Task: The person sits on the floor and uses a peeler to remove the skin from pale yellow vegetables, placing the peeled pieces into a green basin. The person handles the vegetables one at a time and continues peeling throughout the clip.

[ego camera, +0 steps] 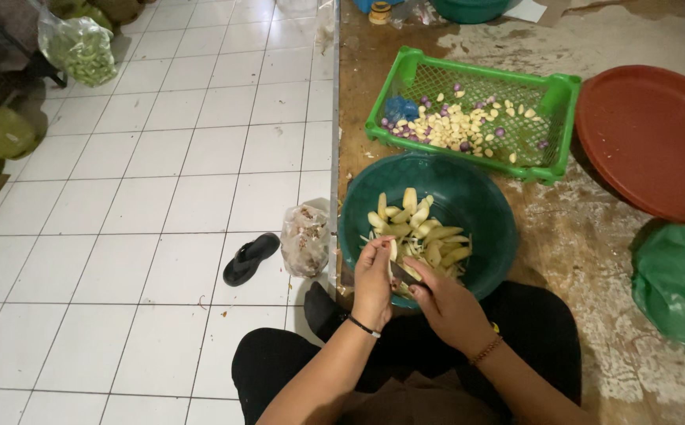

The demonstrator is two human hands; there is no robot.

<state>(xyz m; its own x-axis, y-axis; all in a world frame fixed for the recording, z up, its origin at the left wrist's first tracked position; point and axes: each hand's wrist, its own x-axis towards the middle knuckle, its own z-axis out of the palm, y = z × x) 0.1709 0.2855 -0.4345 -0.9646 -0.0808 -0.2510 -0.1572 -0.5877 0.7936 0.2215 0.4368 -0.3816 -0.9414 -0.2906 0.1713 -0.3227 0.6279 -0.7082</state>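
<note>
Risk is judged highest at the left hand (pixel 373 282), since the knife (pixel 407 275) is worked close against its fingers; a slip on the pale vegetable piece (pixel 392 250) could bring the blade onto them. The piece is pinched in the closed left fingers, just over the near rim of the green bowl (pixel 490 236), at 12 o'clock from the wrists. The knife is gripped in the closed right hand (pixel 446 307), at 3 o'clock of the piece. A green basket (pixel 551 126) is seen at 1 o'clock.
</note>
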